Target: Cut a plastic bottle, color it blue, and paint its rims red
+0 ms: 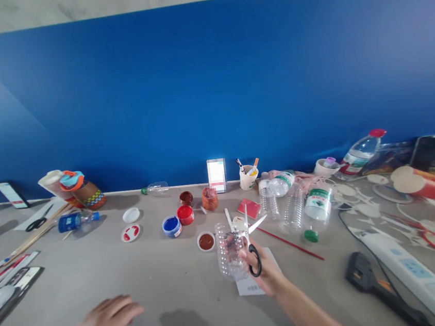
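My right hand [262, 270] is closed round a clear cut plastic bottle piece [230, 250] and also grips black-handled scissors [251, 242] whose blades are spread apart and point up. Both are held just above a white paper slip [249, 285] on the grey table [168, 287]. My left hand [106, 322] hovers low at the lower left with its fingers stretched out and nothing in it. Small paint pots lie just beyond the bottle piece: blue [172, 226], red [185, 214] and brown [206, 241].
Several clear water bottles [293, 201] and a green cap [311, 235] lie right of my right hand, with a thin red stick [292, 243]. A white power strip [411, 272] and black tool [363, 272] sit at the right. Another pair of scissors [37, 222], sticks and cups lie at the left, before a blue wall.
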Motion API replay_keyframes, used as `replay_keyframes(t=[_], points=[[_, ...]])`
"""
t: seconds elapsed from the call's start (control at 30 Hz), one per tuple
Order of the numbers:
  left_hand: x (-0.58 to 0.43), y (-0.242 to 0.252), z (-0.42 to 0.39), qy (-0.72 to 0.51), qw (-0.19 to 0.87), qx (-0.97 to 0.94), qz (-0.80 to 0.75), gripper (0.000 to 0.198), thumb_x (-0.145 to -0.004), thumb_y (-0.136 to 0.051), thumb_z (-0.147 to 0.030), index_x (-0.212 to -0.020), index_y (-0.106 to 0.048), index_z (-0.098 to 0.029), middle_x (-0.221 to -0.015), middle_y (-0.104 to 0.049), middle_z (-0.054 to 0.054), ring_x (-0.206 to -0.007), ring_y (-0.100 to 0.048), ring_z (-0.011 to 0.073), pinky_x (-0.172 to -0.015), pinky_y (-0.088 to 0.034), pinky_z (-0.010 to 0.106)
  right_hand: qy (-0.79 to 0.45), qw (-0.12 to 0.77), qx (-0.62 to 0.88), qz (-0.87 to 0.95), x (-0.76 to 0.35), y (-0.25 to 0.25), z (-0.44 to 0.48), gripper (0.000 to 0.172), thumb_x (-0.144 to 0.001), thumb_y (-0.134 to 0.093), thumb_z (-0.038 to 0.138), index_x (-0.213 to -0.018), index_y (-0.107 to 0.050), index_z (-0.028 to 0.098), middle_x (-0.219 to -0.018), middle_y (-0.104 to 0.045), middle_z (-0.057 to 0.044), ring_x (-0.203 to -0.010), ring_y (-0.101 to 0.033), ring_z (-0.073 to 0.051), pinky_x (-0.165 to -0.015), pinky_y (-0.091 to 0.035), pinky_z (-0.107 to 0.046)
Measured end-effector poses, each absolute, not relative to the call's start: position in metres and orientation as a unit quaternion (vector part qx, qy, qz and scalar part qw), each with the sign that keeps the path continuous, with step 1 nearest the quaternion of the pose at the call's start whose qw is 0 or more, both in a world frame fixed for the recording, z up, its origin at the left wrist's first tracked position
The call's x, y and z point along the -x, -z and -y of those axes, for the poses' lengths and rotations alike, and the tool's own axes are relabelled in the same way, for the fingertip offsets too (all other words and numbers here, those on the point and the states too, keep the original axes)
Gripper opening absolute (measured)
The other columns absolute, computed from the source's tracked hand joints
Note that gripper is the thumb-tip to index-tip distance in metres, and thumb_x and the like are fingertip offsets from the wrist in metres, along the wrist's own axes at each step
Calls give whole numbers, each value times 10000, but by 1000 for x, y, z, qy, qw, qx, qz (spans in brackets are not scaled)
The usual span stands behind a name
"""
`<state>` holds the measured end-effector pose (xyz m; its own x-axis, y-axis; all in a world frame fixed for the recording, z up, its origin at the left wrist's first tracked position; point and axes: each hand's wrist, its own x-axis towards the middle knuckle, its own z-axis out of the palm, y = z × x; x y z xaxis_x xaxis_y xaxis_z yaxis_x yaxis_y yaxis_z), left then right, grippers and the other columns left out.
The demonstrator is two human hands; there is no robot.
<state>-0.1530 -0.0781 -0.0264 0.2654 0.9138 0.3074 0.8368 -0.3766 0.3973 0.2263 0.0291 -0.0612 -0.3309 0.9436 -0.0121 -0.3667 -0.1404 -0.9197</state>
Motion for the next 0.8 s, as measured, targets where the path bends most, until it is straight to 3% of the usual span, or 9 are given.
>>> replay_keyframes(t=[0.1,0.2,0.23,0.3,0.47,0.63,0.8], points=[[100,11,52,-233,173,-804,-519,339,-907,-595,-302,-1239,-646,-347,-1192,-712,48,-1016,-694,226,-898,-555,285,-678,474,318,462,-224,62,-27,478,-749,-735,585,-1068,-653,239,-1114,-685,-76,-999,-633,-269,-901,-484,-366],[44,15,23,-284,291,-773,-487,499,-924,-584,-333,-1410,-468,-318,-1336,-603,109,-919,-683,204,-800,-595,308,-663,468,336,478,-222,61,-24,521,-718,-744,617,-1063,-648,239,-1080,-693,-68,-978,-639,-275,-887,-499,-368],[27,20,14,-298,326,-762,-473,566,-911,-606,-350,-1444,-418,-317,-1403,-547,123,-974,-673,220,-763,-603,303,-658,466,343,481,-221,60,-22,543,-704,-752,625,-1070,-644,239,-1062,-698,-65,-972,-643,-278,-888,-503,-371],[0,31,-2,-342,374,-748,-428,599,-880,-655,-369,-1430,-438,-276,-1449,-497,148,-1106,-634,264,-805,-598,322,-649,467,354,486,-220,59,-21,582,-673,-773,636,-1083,-634,247,-1035,-705,-54,-967,-653,-281,-906,-505,-380],[-28,45,-16,-397,473,-679,-397,553,-852,-699,-360,-1358,-516,-232,-1376,-571,141,-1180,-605,315,-909,-566,395,-611,484,348,521,-219,58,-22,617,-662,-786,643,-1119,-607,269,-1054,-703,-45,-946,-668,-264,-927,-508,-372],[-28,42,-10,-475,579,-575,-330,507,-836,-717,-344,-1300,-565,-208,-1308,-637,137,-1199,-601,333,-995,-508,428,-571,508,335,552,-221,63,-25,607,-661,-799,636,-1094,-601,260,-987,-691,-41,-868,-655,-229,-808,-525,-311],[-27,53,-9,-523,669,-422,-319,394,-840,-703,-380,-1187,-622,-212,-1152,-702,119,-1050,-663,302,-817,-557,362,-527,488,393,575,-227,62,-29,511,-699,-750,664,-864,-644,193,-739,-642,-16,-648,-561,-157,-605,-448,-250]])
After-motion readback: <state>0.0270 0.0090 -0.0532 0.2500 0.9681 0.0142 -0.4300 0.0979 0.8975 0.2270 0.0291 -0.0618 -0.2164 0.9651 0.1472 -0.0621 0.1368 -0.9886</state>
